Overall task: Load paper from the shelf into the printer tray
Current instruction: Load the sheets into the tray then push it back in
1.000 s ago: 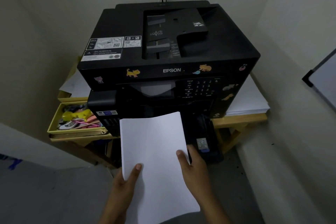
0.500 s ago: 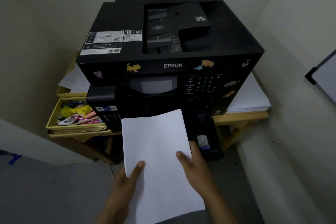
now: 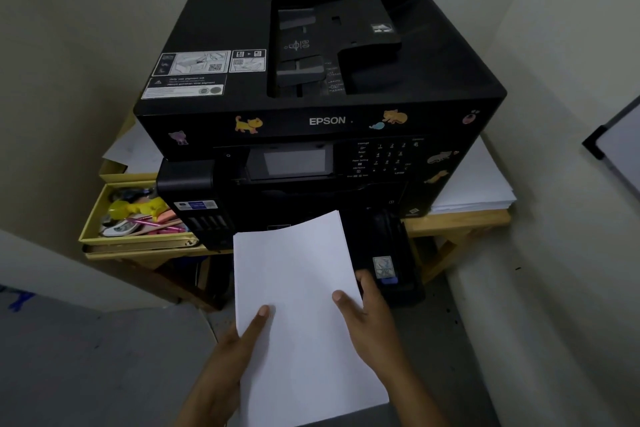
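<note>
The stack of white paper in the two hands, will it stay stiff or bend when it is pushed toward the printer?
The paper stack will probably flex: its far edge already curves, unsupported. It looks thin, so likely light. The left hand and right hand grip only its near half with thumbs on top, so loose sheets may fan or slide when pushed into the black printer.
</note>
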Demonstrator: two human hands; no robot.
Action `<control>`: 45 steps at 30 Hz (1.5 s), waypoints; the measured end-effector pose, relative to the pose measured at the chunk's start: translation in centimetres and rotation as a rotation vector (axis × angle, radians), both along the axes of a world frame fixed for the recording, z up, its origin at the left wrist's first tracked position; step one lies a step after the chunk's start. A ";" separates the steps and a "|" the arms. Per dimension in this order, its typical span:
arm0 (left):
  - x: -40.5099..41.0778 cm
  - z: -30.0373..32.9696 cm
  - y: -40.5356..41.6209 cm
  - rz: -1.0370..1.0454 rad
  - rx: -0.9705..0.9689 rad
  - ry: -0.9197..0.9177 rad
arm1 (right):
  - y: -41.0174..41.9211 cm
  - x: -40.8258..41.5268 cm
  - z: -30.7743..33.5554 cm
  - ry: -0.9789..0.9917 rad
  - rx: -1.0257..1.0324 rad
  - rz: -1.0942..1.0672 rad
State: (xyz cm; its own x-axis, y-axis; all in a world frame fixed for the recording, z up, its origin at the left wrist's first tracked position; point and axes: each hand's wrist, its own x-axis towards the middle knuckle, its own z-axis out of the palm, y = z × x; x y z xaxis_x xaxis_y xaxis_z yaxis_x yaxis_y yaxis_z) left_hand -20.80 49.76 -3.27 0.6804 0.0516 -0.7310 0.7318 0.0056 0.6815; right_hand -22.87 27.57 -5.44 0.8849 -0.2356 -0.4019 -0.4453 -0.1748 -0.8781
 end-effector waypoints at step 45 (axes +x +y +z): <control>0.7 3.8 5.1 -0.116 0.183 0.179 | -7.9 2.9 1.9 0.222 0.132 -0.146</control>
State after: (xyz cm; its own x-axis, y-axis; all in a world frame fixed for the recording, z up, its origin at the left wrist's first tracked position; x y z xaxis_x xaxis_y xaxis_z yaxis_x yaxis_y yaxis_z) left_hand -20.08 54.83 0.49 0.5504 0.1231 -0.8258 0.8291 -0.1962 0.5235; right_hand -19.98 19.65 -3.52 0.7327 -0.2871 -0.6170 -0.6408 0.0145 -0.7676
